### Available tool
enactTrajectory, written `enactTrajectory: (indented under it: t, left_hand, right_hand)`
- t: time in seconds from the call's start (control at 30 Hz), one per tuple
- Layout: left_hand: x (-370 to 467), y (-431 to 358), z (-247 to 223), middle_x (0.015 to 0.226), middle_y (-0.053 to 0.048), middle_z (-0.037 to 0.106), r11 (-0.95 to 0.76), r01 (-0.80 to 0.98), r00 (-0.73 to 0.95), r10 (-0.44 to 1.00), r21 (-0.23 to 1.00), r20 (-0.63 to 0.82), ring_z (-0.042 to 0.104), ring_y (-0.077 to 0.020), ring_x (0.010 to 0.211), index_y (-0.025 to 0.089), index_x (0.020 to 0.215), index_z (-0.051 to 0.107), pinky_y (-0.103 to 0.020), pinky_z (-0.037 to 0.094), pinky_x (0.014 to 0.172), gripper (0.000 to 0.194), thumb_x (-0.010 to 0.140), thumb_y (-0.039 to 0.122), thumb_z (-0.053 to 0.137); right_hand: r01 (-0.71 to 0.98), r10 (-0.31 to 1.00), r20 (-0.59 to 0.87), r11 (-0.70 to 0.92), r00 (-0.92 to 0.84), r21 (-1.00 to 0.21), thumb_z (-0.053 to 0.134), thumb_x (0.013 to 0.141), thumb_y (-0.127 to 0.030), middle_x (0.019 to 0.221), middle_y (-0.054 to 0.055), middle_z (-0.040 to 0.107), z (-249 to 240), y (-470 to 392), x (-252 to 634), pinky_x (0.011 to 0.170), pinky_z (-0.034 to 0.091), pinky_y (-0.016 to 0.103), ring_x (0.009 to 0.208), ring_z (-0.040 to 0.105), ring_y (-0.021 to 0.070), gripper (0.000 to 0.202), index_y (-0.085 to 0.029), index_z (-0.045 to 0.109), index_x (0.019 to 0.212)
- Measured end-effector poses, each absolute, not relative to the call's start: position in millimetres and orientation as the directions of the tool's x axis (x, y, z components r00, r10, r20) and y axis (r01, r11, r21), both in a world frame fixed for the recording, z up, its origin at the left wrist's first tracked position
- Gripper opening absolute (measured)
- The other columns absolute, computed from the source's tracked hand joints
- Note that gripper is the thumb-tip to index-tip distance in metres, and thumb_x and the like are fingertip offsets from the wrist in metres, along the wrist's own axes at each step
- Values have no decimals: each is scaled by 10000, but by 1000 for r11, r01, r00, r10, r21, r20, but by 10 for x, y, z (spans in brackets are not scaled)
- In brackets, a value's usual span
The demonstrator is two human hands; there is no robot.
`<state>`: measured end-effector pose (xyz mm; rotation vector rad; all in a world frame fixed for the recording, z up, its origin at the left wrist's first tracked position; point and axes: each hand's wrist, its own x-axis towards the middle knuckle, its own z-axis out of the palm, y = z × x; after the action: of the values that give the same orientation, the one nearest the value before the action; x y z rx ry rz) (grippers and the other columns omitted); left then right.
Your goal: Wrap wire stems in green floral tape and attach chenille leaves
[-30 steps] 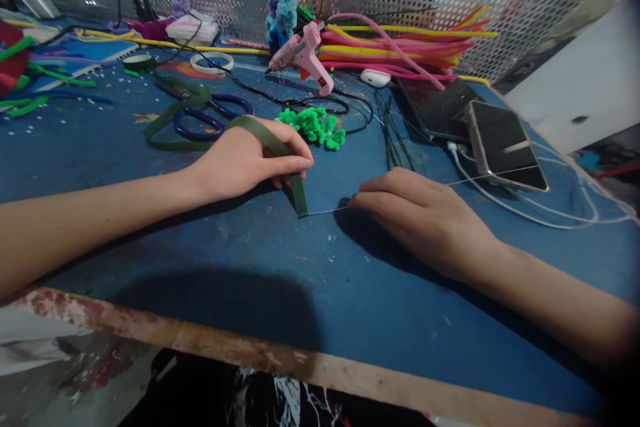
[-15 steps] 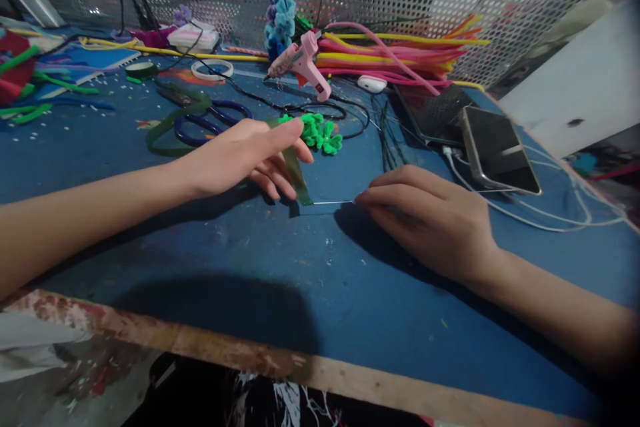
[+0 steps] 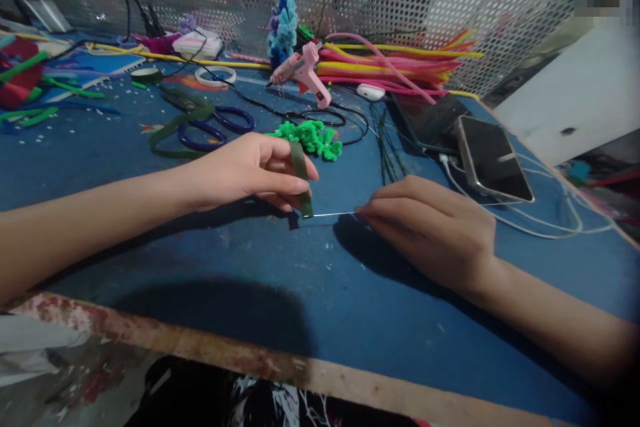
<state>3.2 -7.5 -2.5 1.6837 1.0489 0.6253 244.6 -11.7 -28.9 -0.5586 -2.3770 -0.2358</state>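
My left hand [image 3: 265,177] pinches a strip of dark green floral tape [image 3: 299,167] between thumb and fingers. The tape's lower end meets the tip of a thin, shiny wire [image 3: 334,214]. My right hand [image 3: 430,227] has its fingertips closed on the wire's other end, just above the blue table [image 3: 240,320]. Behind my left hand lie fuzzy green pipe-cleaner flowers [image 3: 313,138]. Scissors with blue handles [image 3: 200,135] rest beyond my left wrist, with a loose length of the green tape [image 3: 167,137] beside them.
A pink glue gun [image 3: 303,73] stands behind the flowers, its black cable looping over the table. Pink and yellow pipe cleaners [image 3: 390,63] lie along the mesh panel. Dark green stems [image 3: 387,147], a phone [image 3: 493,157] and white cables are at right.
My left thumb has come down onto the lower part of the tape, near the wire's tip. The right hand keeps its hold on the wire. The view has shifted slightly.
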Motion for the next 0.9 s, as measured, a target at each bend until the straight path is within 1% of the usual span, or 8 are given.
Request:
enactTrajectory:
  t: [0.23, 0.33, 0.5, 0.77, 0.9]
  left_hand:
    - [32, -59, -23, 799, -25, 689, -190, 406, 463, 886, 894, -21, 659, -158, 737, 168, 956, 617, -267, 552, 634, 227, 749, 256, 585]
    - [28, -49, -26, 814, -26, 690, -198, 415, 463, 886, 888, -19, 654, -159, 754, 165, 956, 620, -266, 548, 640, 237, 743, 266, 593]
    - [30, -50, -14, 828, -26, 688, -183, 395, 469, 883, 900, -26, 649, -150, 751, 162, 927, 624, -259, 544, 645, 223, 733, 268, 601]
    - [38, -61, -13, 786, -20, 691, -198, 416, 466, 885, 888, -21, 658, -147, 720, 168, 899, 621, -279, 544, 656, 171, 753, 246, 576]
    - [43, -63, -9, 787, -22, 688, -183, 393, 473, 881, 901, -28, 659, -149, 725, 172, 888, 617, -285, 538, 670, 163, 756, 251, 562]
  right_hand:
    - [461, 335, 637, 887, -694, 36, 551, 801, -109, 740, 28, 637, -275, -130, 2454, 567, 472, 237, 660, 586, 120, 108, -185, 626, 791]
    - [470, 339, 628, 881, -700, 48, 547, 803, -109, 740, 30, 637, -275, -134, 2460, 562, 467, 240, 656, 582, 121, 118, -186, 636, 796]
    - [459, 298, 637, 883, -711, 99, 557, 791, -94, 732, 27, 637, -261, -125, 2463, 552, 455, 241, 639, 570, 119, 119, -186, 630, 808]
    - [451, 263, 612, 876, -746, 173, 512, 826, -124, 751, 12, 651, -203, -121, 2454, 549, 452, 238, 626, 572, 116, 133, -206, 614, 802]
    - [451, 252, 582, 864, -773, 226, 510, 830, -128, 772, 17, 662, -197, -119, 2469, 549, 453, 243, 628, 566, 120, 131, -205, 616, 821]
